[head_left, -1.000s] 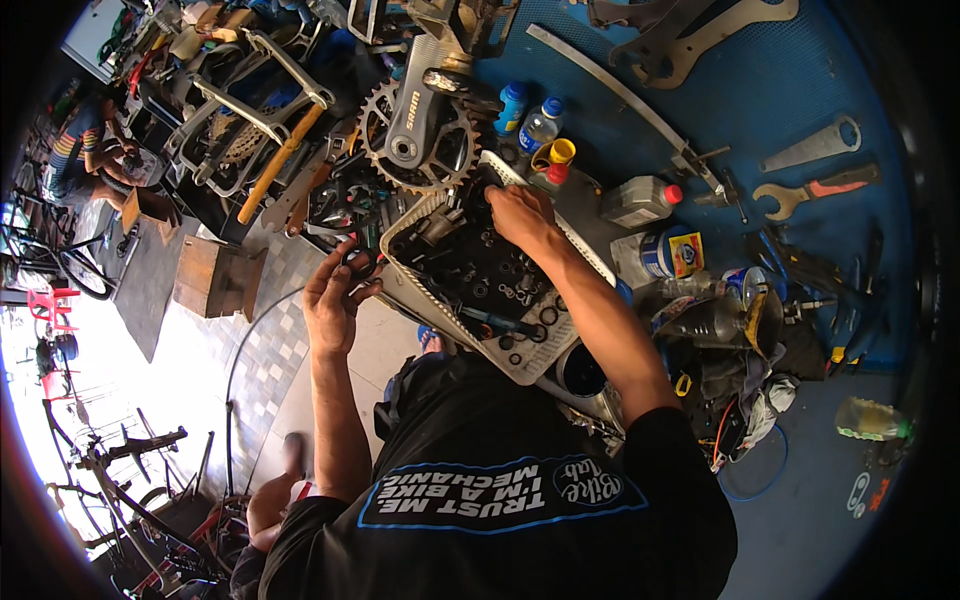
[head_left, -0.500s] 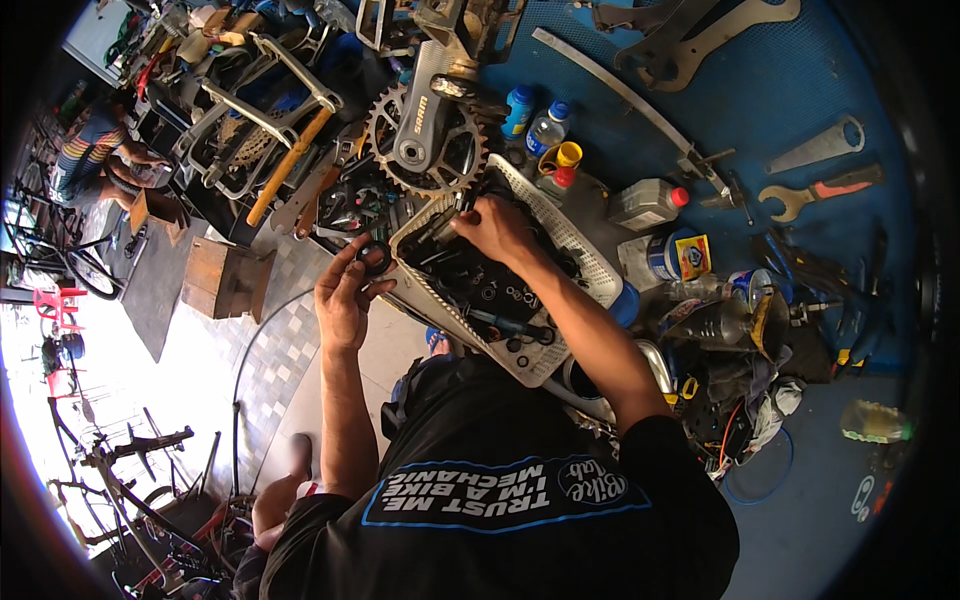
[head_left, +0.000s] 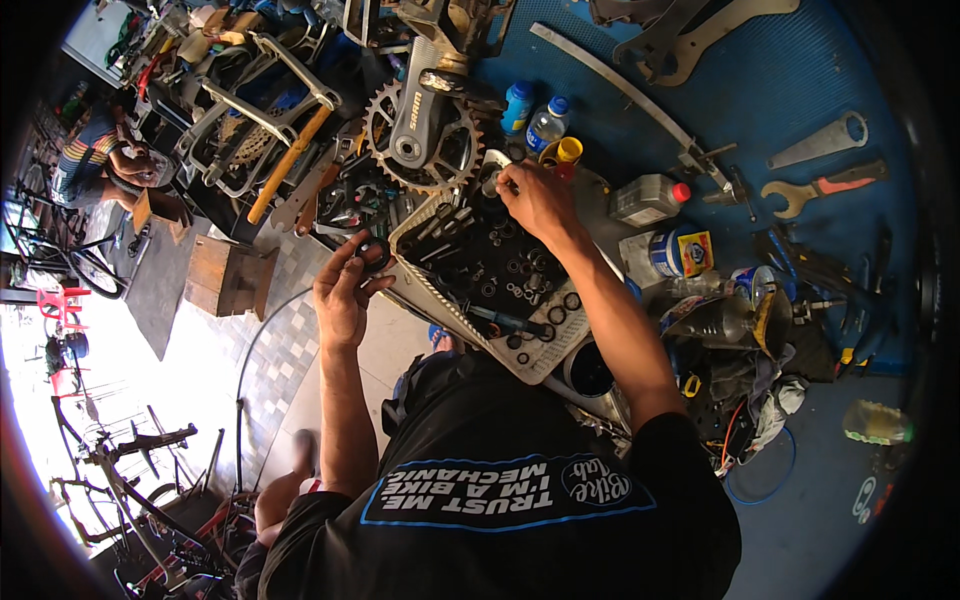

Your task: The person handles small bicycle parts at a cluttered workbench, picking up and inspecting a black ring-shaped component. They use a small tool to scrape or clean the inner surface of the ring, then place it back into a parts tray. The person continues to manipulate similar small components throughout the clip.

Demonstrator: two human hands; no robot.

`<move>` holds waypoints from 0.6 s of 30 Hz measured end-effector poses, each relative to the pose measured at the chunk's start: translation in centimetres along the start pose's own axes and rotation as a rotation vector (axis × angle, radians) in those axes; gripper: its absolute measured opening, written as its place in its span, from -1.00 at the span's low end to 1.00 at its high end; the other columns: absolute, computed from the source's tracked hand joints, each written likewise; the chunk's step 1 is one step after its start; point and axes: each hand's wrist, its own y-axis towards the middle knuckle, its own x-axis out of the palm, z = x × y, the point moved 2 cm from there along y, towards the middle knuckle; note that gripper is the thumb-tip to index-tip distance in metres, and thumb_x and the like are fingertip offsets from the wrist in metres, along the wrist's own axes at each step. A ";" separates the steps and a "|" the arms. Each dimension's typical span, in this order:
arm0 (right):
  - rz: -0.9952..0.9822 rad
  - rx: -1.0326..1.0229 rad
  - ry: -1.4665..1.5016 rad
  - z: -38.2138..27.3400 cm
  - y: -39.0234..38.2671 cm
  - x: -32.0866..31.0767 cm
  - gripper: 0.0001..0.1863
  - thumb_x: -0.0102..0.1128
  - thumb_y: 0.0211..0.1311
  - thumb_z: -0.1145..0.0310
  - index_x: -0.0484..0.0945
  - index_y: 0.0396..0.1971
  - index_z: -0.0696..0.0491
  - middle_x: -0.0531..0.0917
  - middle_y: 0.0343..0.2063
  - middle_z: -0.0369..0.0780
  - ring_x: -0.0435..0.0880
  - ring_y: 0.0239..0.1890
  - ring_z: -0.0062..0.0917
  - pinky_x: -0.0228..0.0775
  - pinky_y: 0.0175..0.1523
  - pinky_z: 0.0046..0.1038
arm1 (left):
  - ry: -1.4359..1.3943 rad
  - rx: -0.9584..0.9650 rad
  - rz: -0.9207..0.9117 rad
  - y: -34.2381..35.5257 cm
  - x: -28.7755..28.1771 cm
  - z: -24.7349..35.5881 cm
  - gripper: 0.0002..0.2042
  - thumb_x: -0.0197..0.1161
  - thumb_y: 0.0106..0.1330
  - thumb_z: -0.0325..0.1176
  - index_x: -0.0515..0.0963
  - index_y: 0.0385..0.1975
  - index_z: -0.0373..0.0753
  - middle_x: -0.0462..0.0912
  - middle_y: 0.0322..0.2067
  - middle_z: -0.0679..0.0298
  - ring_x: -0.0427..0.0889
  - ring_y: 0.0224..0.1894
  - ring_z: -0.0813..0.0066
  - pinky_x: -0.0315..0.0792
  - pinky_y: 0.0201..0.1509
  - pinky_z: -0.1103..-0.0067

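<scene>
A black short-sleeved T-shirt (head_left: 500, 420) carries white lettering (head_left: 465, 487) and a white emblem (head_left: 597, 486) within a thin blue outline (head_left: 500, 528).

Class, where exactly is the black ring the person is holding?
In the head view, the black ring is left of centre, held in the person's left grip, just outside the left corner of the white basket and below the chainring.
</scene>
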 end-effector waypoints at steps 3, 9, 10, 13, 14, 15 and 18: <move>0.000 -0.016 0.003 -0.1 -0.2 0.2 -0.85 0.35 0.30 0.24 0.68 -0.23 -0.04 0.76 -0.26 -0.20 0.78 -0.23 -0.28 0.62 -0.17 -0.24 | 0.017 0.000 0.015 -0.1 -0.2 -0.1 -0.60 0.06 0.57 -0.43 0.42 0.32 -0.46 0.71 -0.01 -0.01 0.78 -0.02 0.19 0.78 -0.06 0.39; 0.026 -0.011 0.070 -0.8 -1.3 0.9 -0.82 0.31 0.32 0.24 0.65 -0.19 0.00 0.77 -0.28 -0.16 0.79 -0.26 -0.23 0.62 -0.17 -0.22 | 0.024 0.010 0.023 -0.3 -0.5 -0.1 -0.60 0.05 0.57 -0.42 0.43 0.33 -0.45 0.71 -0.01 0.00 0.79 -0.04 0.21 0.78 -0.07 0.40; -0.031 -0.003 0.086 -1.3 -1.7 1.1 -0.81 0.31 0.32 0.24 0.65 -0.18 0.01 0.77 -0.30 -0.16 0.78 -0.26 -0.22 0.62 -0.17 -0.22 | 0.020 0.009 0.025 -0.3 -0.6 -0.1 -0.60 0.06 0.57 -0.42 0.43 0.33 -0.45 0.71 -0.01 0.00 0.79 -0.04 0.21 0.78 -0.07 0.40; -0.222 -0.079 0.131 -2.3 -3.5 2.6 -0.73 0.37 0.29 0.10 0.66 -0.16 -0.05 0.77 -0.30 -0.18 0.79 -0.24 -0.25 0.61 -0.18 -0.19 | 0.015 0.004 0.019 -0.2 -0.5 -0.4 -0.60 0.07 0.57 -0.41 0.43 0.32 -0.45 0.71 0.00 -0.01 0.79 -0.03 0.18 0.78 -0.07 0.39; -0.267 -0.128 0.135 -2.6 -4.4 3.5 -0.67 0.39 0.27 0.04 0.66 -0.15 -0.04 0.76 -0.27 -0.16 0.79 -0.22 -0.23 0.62 -0.15 -0.18 | 0.018 0.003 0.016 -0.2 -0.4 -0.5 -0.60 0.08 0.58 -0.41 0.43 0.32 -0.45 0.72 0.00 -0.01 0.79 -0.03 0.18 0.78 -0.07 0.39; -0.313 -0.179 0.141 -3.4 -5.2 4.0 -0.61 0.40 0.25 -0.02 0.66 -0.14 -0.03 0.75 -0.23 -0.15 0.79 -0.20 -0.22 0.63 -0.12 -0.18 | 0.023 0.003 0.016 -0.2 -0.3 -0.5 -0.60 0.09 0.58 -0.41 0.44 0.32 -0.45 0.72 0.00 -0.01 0.79 -0.03 0.17 0.78 -0.07 0.39; -0.509 -0.197 0.024 -5.2 -7.1 4.7 -0.42 0.42 0.20 -0.12 0.63 0.02 0.05 0.68 -0.11 -0.12 0.78 -0.16 -0.18 0.65 -0.08 -0.14 | 0.015 0.011 0.002 -0.2 -0.2 -0.6 -0.60 0.10 0.58 -0.40 0.44 0.32 -0.45 0.72 0.00 -0.02 0.79 -0.03 0.15 0.78 -0.07 0.39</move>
